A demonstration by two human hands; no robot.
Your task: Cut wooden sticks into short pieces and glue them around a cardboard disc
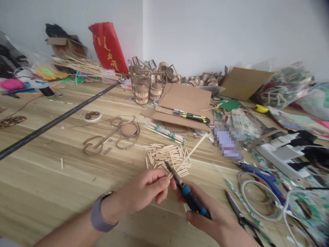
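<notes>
My left hand (144, 192), with a watch on a lilac band (101, 216) at its wrist, pinches the near end of a thin wooden stick (193, 151). The stick slants up and away to the right. In my right hand (208, 212) is a pair of shears (191, 197) with black and blue handles. Their dark blades lie across the stick beside my left fingertips; I cannot tell how far the blades are closed. Just beyond both hands, a heap of short cut sticks (164, 154) is spread on the wooden table (51, 192).
Wrapped chopsticks (166, 132) and cardboard (185, 97) with utility knives (191, 116) are behind the heap. Small basket-like lanterns (141, 94) stand at the back. On the right lie black scissors (239, 212), a blue glue gun (262, 176) and a power strip (282, 159).
</notes>
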